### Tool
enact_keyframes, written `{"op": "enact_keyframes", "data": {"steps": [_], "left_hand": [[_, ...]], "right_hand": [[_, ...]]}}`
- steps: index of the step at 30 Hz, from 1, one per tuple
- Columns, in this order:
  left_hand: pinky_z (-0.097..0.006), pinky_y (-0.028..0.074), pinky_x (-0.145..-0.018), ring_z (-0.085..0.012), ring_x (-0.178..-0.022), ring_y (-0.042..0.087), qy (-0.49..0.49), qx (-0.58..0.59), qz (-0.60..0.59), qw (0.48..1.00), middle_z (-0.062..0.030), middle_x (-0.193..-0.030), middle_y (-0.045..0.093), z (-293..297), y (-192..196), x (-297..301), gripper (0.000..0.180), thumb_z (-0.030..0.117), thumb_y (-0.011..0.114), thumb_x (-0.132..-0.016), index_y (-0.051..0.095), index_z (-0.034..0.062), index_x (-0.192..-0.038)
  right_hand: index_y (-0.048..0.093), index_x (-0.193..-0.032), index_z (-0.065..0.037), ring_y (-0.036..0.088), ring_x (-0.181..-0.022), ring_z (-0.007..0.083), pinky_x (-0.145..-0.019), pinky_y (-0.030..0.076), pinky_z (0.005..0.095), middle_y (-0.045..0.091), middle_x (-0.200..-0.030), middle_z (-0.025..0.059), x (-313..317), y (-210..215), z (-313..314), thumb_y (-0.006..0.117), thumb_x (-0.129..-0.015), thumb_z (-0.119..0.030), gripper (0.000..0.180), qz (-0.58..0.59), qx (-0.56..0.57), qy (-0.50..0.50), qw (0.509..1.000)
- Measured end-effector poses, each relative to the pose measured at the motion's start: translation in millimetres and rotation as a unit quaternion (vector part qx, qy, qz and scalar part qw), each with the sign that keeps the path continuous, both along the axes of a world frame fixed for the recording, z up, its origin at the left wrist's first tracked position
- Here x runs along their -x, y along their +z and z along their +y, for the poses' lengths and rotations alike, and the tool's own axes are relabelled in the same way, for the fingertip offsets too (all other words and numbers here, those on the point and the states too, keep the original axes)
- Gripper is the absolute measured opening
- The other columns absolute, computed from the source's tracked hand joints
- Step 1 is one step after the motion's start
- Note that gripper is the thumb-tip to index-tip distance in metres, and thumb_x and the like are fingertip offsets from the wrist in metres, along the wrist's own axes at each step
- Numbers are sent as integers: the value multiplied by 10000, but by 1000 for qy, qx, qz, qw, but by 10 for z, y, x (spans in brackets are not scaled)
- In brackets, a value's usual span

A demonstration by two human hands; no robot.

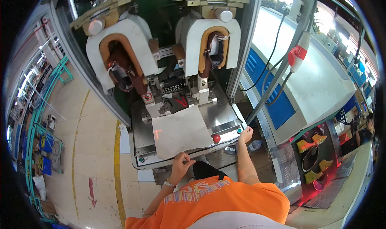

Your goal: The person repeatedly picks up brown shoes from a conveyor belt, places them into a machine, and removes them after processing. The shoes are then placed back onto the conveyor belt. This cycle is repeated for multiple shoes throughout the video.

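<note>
Head camera looked down on a person in an orange shirt standing at a shoe-forming machine (169, 48) with two white moulded stations. The left hand (181, 161) was curled at the near edge of the machine's table (219, 114), fingers pinched together just at the edge of a pale sheet (179, 130) lying flat on the steel; whether it truly gripped the sheet or only touched its edge could not be told. The right hand (244, 134) rested with fingers closed loosely at the table's right front corner, close by a small green button (239, 130) and near a red button (216, 138).

A dark brown shoe upper (122, 70) sat in the left station, and a second upper (213, 52) in the right one. To work such a press well, I judge both hands should stay at the front edge, well apart from the moulds, and the sheet should lie flat so nothing snags.

Around the machine: a blue-and-white cabinet (305, 84) to the right, with a red-and-white plug (298, 57) hanging on its cable before it; yellow and orange boots (311, 142) on a rack lower right; teal racking (36, 128) far left on a tiled floor with a yellow line (117, 156). The slanted grey post (277, 74) crowded the right hand's side.
</note>
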State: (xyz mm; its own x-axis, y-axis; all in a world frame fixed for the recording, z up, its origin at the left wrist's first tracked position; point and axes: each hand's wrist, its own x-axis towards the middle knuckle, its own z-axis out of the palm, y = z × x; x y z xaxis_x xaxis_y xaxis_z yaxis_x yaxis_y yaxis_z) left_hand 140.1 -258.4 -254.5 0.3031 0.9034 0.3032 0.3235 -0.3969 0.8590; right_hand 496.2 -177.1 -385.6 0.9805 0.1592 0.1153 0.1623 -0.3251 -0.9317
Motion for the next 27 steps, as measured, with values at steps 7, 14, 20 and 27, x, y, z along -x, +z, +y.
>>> {"op": "enact_keyframes", "data": {"steps": [7,14,20,27], "left_hand": [[-322,412,-571,-236,-621,554,39,-43,27,998,-101,-652,582,11,227,254,196,120,695,-673,539,10,-719],[-451,352,-830,-296,-924,523,273,-82,106,953,-107,-955,575,60,156,1125,187,173,679,-700,588,36,-789],[-598,93,-985,-362,-1282,196,426,-118,140,886,-94,-1298,369,62,704,1349,190,206,688,-695,565,88,-780],[-523,156,-1000,-392,-1265,214,414,-230,28,880,-163,-1252,402,122,1034,1325,248,73,687,-682,498,84,-842]], "right_hand": [[542,-998,3,520,-926,352,-784,406,424,557,-997,194,79,227,-73,526,-828,-211,274,-101,36,-24,994],[534,-1002,0,511,-874,169,-740,422,266,520,-1024,119,1337,1924,322,553,-796,-22,208,-184,-334,384,841],[564,-955,-12,536,-716,178,-644,450,261,538,-974,109,2490,3797,509,577,-741,48,223,-318,-379,583,645],[593,-852,-41,584,-693,296,-581,475,339,553,-890,99,3242,4586,1092,593,-706,-29,146,-593,-256,498,578]]}}
